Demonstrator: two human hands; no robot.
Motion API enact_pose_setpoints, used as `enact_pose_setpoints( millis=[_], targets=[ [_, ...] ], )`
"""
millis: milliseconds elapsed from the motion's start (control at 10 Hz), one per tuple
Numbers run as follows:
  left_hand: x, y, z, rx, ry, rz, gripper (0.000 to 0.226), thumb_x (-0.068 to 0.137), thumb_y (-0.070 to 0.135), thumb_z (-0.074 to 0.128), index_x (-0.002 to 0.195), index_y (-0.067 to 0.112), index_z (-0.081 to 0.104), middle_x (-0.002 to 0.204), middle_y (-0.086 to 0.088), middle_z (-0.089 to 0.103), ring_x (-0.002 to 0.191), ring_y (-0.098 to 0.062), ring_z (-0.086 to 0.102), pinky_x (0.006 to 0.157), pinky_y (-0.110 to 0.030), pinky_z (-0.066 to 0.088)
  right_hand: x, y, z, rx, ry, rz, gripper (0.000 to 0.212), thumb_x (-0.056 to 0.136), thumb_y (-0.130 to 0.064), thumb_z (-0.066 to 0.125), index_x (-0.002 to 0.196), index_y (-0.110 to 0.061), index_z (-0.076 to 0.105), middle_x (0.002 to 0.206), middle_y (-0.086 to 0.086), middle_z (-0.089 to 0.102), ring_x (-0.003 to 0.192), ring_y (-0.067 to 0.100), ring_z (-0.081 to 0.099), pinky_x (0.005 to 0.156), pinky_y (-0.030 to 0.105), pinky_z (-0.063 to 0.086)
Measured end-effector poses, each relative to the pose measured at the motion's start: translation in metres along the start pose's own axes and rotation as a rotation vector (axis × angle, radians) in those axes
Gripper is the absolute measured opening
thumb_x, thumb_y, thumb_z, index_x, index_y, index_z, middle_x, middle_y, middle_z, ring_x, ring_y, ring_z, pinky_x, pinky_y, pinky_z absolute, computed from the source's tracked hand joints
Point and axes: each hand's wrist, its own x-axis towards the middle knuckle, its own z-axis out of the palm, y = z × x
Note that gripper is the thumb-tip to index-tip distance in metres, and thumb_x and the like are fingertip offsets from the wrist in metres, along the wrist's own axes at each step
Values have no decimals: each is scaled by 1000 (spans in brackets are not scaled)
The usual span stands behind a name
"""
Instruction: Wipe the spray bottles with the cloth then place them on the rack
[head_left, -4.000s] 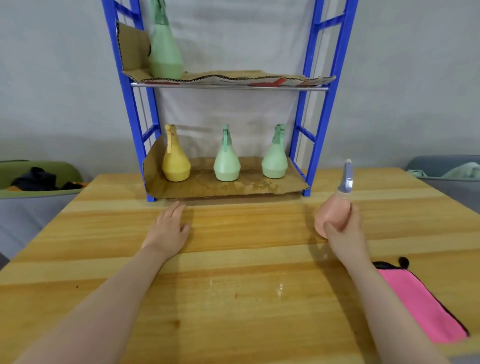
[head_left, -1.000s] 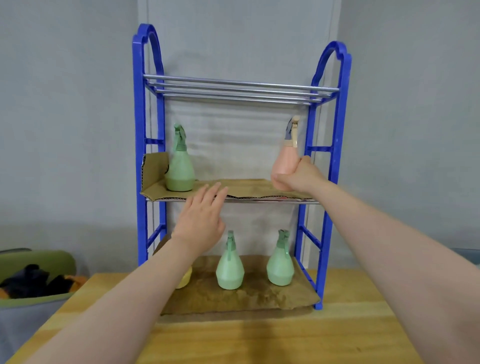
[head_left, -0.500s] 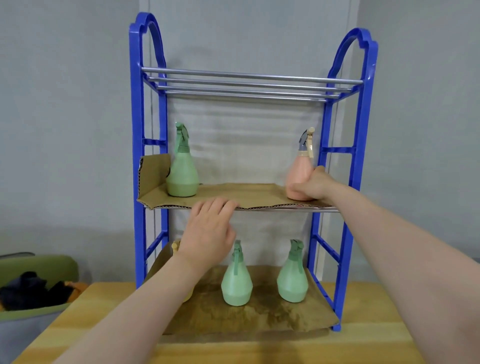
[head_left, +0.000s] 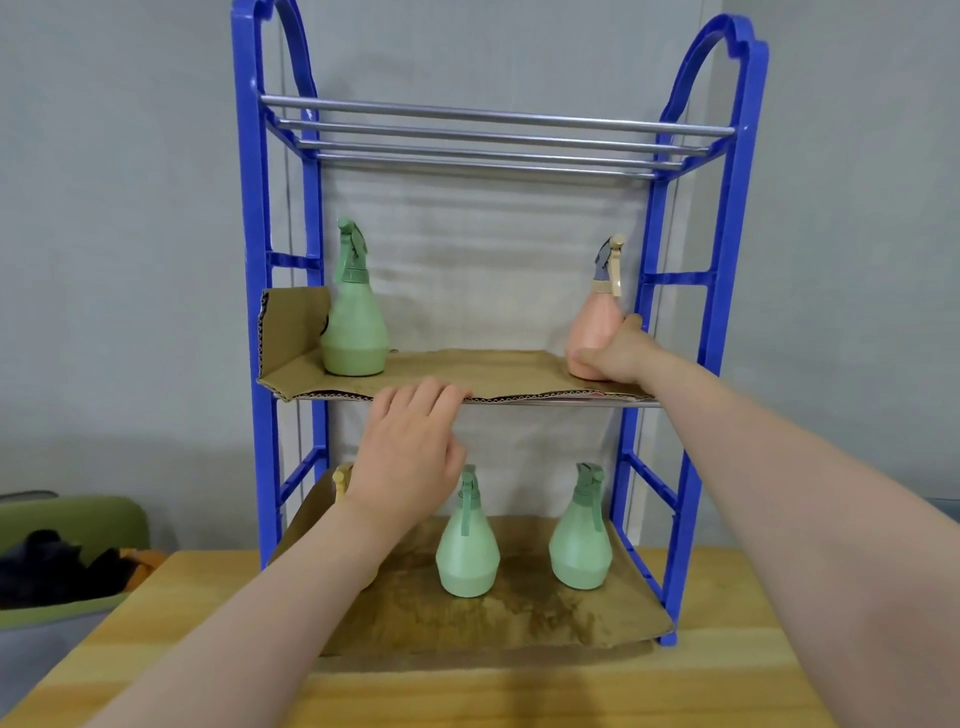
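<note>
Pink spray bottle (head_left: 592, 332) stands on the blue rack's (head_left: 691, 467) middle shelf, the right hand (head_left: 618, 356) wrapped around its base. Left hand (head_left: 410, 452), just left, rests flat-fingered on the cardboard liner (head_left: 467, 374). Four bottles already sit shelved; releasing remains.

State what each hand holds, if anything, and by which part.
The right hand grips the pink spray bottle by its lower body. The left hand holds nothing; its fingers rest on the cardboard shelf edge.
</note>
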Motion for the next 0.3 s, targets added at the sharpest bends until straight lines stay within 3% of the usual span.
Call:
enact_pose_setpoints(
  millis=[200,300],
  targets=[
    [-6,-2,-2,46,-50,43,56,78,17,59,133,17,50,123,-2,57,110,-23,55,106,-40,35,-16,-3,-8,-48,4,-17,103,88,-49,68,155,-5,4,137,15,48,121,32,52,86,37,47],
    [-7,-4,-6,34,-116,17,59,81,17,58,139,19,44,132,1,54,124,-20,49,118,-39,23,-31,-7,-17,-94,71,-49,84,94,-44,59,151,-1,16,124,15,54,102,27,56,68,31,44]
  ],
)
